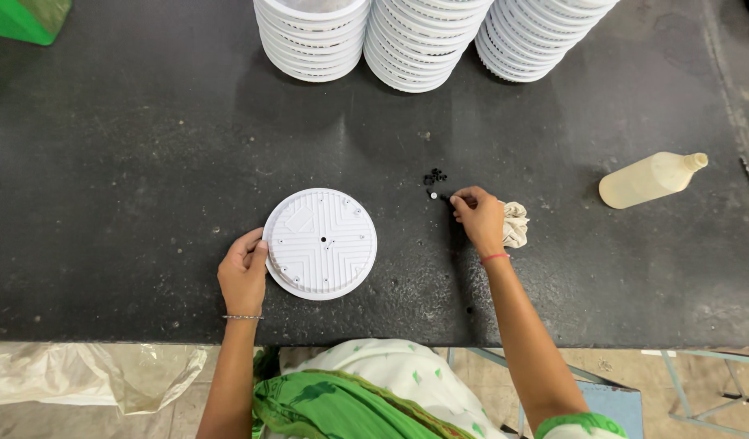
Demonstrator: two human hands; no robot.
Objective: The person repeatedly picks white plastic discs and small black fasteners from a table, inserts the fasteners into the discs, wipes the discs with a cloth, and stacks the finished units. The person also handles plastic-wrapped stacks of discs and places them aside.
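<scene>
the left hand (243,275) grips the left rim of a round white plastic disc (321,243), thumb on top and fingers curled under the edge, so it is closed on the disc. the disc lies flat on the dark table (130,162), near the front edge and a little left of the middle, its ribbed side up with a small hole at its centre. a thin bracelet sits on the left wrist.

the right hand (478,218) is out toward the middle of the table, right of the disc and apart from it. its fingertips (457,200) are pinched together and pressed down at a tiny white bit (434,195) and a dark speck beside it; whether they have actually got hold of anything is too small to tell. just behind that spot lies a little heap of small black pieces (434,175). a crumpled pale cloth (516,223) is tucked against the palm side of the right hand, touching it. a red band circles the right wrist.

toward the right edge a pale yellowish squeeze bottle (649,180) lies on its side, nozzle pointing right. along the back edge stand three tall stacks of white discs (411,45), side by side. a green object (21,18) shows at the back left corner.
</scene>
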